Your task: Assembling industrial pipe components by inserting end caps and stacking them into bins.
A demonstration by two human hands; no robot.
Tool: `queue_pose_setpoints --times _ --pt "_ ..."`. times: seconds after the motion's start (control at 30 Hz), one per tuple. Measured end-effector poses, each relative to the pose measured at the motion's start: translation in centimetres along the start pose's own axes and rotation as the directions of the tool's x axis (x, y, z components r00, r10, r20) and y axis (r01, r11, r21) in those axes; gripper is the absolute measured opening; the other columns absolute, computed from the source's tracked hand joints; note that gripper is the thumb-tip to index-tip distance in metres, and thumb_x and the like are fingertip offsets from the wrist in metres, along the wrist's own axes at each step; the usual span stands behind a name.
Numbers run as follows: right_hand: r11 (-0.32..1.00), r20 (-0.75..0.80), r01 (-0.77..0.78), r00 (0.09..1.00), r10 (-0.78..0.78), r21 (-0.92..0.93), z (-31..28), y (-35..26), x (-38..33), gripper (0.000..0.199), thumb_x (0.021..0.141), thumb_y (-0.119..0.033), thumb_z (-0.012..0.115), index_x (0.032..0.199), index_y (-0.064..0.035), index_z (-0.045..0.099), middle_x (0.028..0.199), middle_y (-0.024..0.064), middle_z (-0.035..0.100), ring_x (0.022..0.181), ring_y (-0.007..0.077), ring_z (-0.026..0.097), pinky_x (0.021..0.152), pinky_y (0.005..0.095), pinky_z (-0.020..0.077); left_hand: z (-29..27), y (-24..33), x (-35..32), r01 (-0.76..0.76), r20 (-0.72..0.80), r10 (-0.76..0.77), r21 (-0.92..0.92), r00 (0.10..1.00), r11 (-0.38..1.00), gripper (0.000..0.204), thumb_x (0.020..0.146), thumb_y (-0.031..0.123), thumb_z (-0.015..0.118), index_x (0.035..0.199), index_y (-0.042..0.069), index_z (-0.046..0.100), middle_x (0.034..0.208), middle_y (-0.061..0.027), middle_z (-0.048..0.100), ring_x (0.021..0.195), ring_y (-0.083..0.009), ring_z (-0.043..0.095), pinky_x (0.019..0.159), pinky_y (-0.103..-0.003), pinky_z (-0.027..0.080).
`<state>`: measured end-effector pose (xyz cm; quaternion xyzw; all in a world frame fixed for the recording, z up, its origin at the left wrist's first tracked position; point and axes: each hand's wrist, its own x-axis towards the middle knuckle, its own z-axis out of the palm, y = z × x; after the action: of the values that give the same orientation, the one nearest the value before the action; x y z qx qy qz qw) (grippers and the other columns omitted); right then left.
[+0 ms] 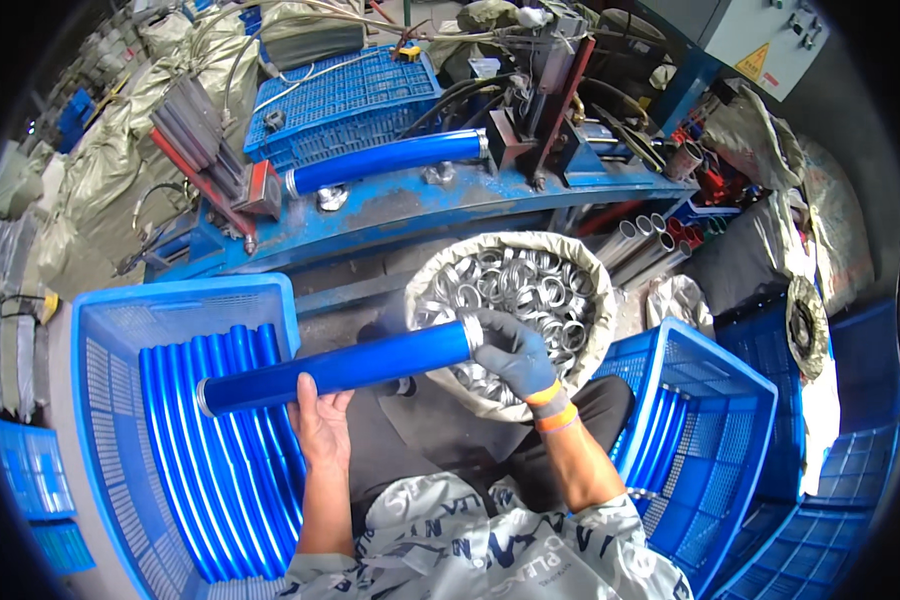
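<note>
A long blue tube (335,370) with a silver rim at each end lay almost level across the person's lap, its left end over the left blue crate (120,330) and its right end in front of the sack of metal rings (515,290). The bare left hand (320,420) supported the tube from below near its middle, the fingers curled up around it and pressed to its underside. The right hand (518,355), in a grey glove with an orange cuff, was closed around the right end of the tube, the fingers wrapped over the silver rim there; if it also pinched a ring against that end, I could not tell. Left of the tube, the left blue crate held a row of similar blue tubes (220,450) lying side by side. Right of the tube stood another blue crate (710,420), and a few blue tubes were visible inside it near its left wall. Beyond the tube, behind the sack, a blue machine frame (420,205) carried one more blue tube (385,160), clamped level between two holders. Behind that machine a blue crate (345,100) stood turned over. To the far right of the tube, bare metal pipes (640,245) leaned near the machine.
</note>
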<state>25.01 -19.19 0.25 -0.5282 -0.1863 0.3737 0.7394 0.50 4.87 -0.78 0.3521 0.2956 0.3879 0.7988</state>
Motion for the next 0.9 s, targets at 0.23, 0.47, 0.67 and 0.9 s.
queue_pose_setpoints --times 0.23,0.47,0.67,0.9 --pt "0.999 0.026 0.024 0.999 -0.023 -0.032 0.9 -1.8 -0.2 0.066 0.105 -0.001 0.081 0.167 0.0058 0.059 0.135 0.007 0.079 0.119 0.0117 0.074 0.106 0.0304 0.0615 0.9 0.4 0.2 -0.011 0.003 0.011 -0.005 1.0 1.0 0.051 0.117 0.042 0.074 0.15 0.004 0.064 0.144 -0.0173 0.076 0.132 -0.0345 0.077 0.112 -0.055 0.066" --pt "0.999 -0.032 -0.007 0.999 0.006 -0.04 0.1 -0.4 0.3 0.068 0.106 -0.003 0.081 0.168 0.008 0.056 0.144 0.0114 0.077 0.127 0.0149 0.073 0.112 0.0324 0.06 1.2 0.1 0.4 -0.06 0.029 0.06 0.01 0.998 0.998 0.051 0.117 0.041 0.074 0.151 0.004 0.064 0.144 -0.0174 0.076 0.133 -0.0352 0.077 0.112 -0.056 0.065" --pt "0.996 -0.048 -0.014 0.999 0.01 -0.083 -0.2 -0.2 0.4 0.065 0.106 -0.005 0.082 0.166 0.0073 0.059 0.147 0.0123 0.076 0.13 0.016 0.072 0.115 0.0337 0.0589 2.0 0.1 0.3 -0.11 0.058 0.11 0.001 0.992 0.994 0.049 0.117 0.039 0.074 0.15 0.004 0.065 0.143 -0.0183 0.077 0.131 -0.036 0.077 0.113 -0.056 0.065" --pt "0.984 -0.024 0.021 0.999 -0.026 -0.175 0.1 -0.3 0.2 0.064 0.106 -0.006 0.083 0.165 0.0079 0.06 0.148 0.013 0.076 0.132 0.0173 0.071 0.117 0.035 0.0578 1.3 -0.1 0.5 -0.05 0.078 0.05 -0.004 0.996 0.999 0.047 0.116 0.037 0.075 0.149 0.004 0.066 0.143 -0.0182 0.077 0.131 -0.0356 0.077 0.114 -0.056 0.064"
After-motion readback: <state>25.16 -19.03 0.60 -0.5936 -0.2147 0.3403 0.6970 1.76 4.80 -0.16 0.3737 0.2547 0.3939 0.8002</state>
